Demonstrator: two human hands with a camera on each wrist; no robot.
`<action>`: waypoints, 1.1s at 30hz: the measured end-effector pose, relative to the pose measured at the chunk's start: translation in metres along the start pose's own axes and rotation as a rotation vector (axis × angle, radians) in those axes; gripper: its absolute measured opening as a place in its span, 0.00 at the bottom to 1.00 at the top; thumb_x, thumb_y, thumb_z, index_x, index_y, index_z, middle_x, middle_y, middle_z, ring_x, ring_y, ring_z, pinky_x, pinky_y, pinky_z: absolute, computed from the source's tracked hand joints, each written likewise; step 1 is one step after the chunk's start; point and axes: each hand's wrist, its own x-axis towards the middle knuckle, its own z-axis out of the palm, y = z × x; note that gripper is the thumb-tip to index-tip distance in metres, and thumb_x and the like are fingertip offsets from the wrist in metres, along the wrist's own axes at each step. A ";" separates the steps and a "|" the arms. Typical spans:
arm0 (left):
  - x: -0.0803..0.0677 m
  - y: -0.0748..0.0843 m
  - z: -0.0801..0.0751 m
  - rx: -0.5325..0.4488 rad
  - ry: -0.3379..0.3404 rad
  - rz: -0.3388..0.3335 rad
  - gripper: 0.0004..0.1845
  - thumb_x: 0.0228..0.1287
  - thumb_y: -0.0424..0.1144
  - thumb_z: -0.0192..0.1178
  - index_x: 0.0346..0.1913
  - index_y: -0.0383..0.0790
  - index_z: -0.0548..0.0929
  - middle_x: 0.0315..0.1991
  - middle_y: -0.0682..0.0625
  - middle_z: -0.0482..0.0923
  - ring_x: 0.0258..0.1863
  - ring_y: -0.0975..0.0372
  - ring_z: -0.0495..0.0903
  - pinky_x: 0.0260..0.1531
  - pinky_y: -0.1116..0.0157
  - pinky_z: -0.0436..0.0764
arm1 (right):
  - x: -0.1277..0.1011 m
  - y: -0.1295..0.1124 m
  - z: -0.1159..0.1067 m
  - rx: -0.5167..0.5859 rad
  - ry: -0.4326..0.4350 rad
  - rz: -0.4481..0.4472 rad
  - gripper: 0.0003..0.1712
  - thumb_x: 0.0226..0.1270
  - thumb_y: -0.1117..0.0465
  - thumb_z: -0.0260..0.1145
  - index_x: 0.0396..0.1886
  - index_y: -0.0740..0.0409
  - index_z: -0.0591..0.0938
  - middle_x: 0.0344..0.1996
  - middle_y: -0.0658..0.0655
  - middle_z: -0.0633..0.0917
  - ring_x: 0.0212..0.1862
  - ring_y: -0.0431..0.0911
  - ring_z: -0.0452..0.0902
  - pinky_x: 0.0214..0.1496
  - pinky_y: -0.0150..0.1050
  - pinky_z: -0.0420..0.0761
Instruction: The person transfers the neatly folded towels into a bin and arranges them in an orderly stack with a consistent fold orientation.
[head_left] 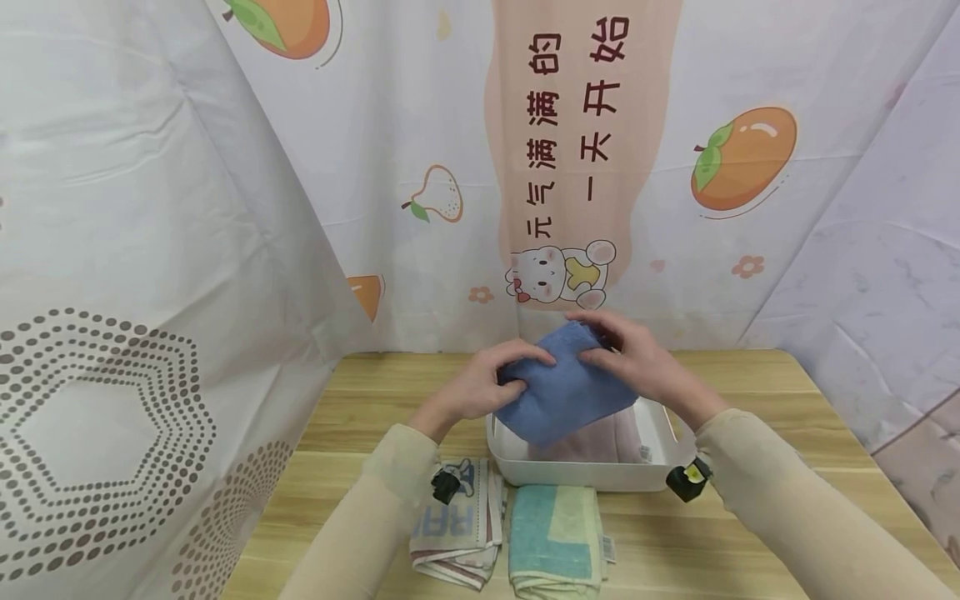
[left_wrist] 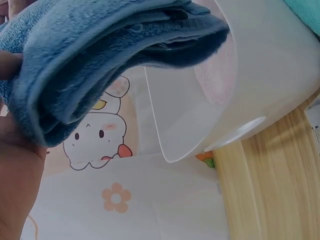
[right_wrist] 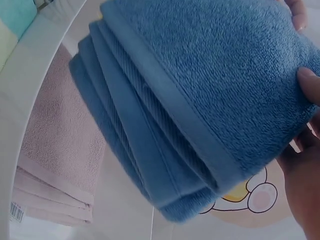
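Observation:
A folded blue towel (head_left: 566,392) is held tilted above a white plastic bin (head_left: 510,457), its stacked layers showing in the right wrist view. My left hand (head_left: 480,385) grips the towel's left side, thumb and fingers pinching its edge. On the far right side, my right hand (head_left: 637,354) pinches it, thumb on top and fingers behind. Inside the bin lies a folded pink towel (right_wrist: 62,135) with a small label, partly hidden by the blue one in the head view.
In front of the bin, on the wooden table (head_left: 337,433), lie a folded teal and yellow towel (head_left: 555,537) and a folded grey towel with lettering (head_left: 457,521). A printed curtain (head_left: 420,108) hangs right behind the table.

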 end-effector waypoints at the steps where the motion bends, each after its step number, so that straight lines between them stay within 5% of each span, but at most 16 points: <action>1: 0.000 0.000 0.000 0.004 -0.001 -0.008 0.23 0.66 0.23 0.59 0.60 0.47 0.83 0.60 0.51 0.77 0.59 0.59 0.74 0.58 0.60 0.77 | 0.000 -0.001 0.000 -0.006 0.011 -0.004 0.30 0.70 0.69 0.68 0.70 0.59 0.75 0.68 0.63 0.76 0.69 0.60 0.70 0.68 0.62 0.72; 7: 0.004 0.005 0.000 0.057 -0.046 -0.034 0.24 0.69 0.33 0.59 0.65 0.54 0.80 0.70 0.53 0.68 0.66 0.58 0.71 0.61 0.56 0.75 | 0.000 -0.003 0.000 -0.059 0.043 -0.039 0.28 0.69 0.69 0.69 0.69 0.57 0.77 0.65 0.62 0.79 0.68 0.58 0.73 0.67 0.59 0.73; 14: 0.011 0.011 0.004 0.123 -0.073 0.024 0.23 0.71 0.38 0.59 0.68 0.55 0.80 0.72 0.52 0.69 0.67 0.60 0.70 0.63 0.56 0.74 | 0.002 -0.005 0.003 -0.098 0.030 -0.101 0.28 0.69 0.70 0.69 0.68 0.57 0.78 0.63 0.60 0.81 0.65 0.56 0.76 0.65 0.56 0.75; 23: 0.014 0.008 0.011 0.179 0.042 0.119 0.20 0.70 0.30 0.63 0.62 0.46 0.84 0.63 0.46 0.76 0.61 0.58 0.76 0.59 0.61 0.78 | 0.003 -0.004 0.007 -0.084 0.036 -0.113 0.28 0.68 0.70 0.70 0.67 0.58 0.78 0.62 0.58 0.82 0.64 0.53 0.78 0.64 0.44 0.78; 33: 0.011 0.002 0.013 0.150 0.123 0.129 0.20 0.69 0.26 0.62 0.61 0.45 0.84 0.63 0.45 0.75 0.62 0.56 0.75 0.59 0.58 0.78 | -0.001 -0.002 0.006 -0.050 0.024 -0.058 0.30 0.69 0.65 0.71 0.70 0.58 0.75 0.64 0.59 0.81 0.64 0.55 0.77 0.65 0.56 0.76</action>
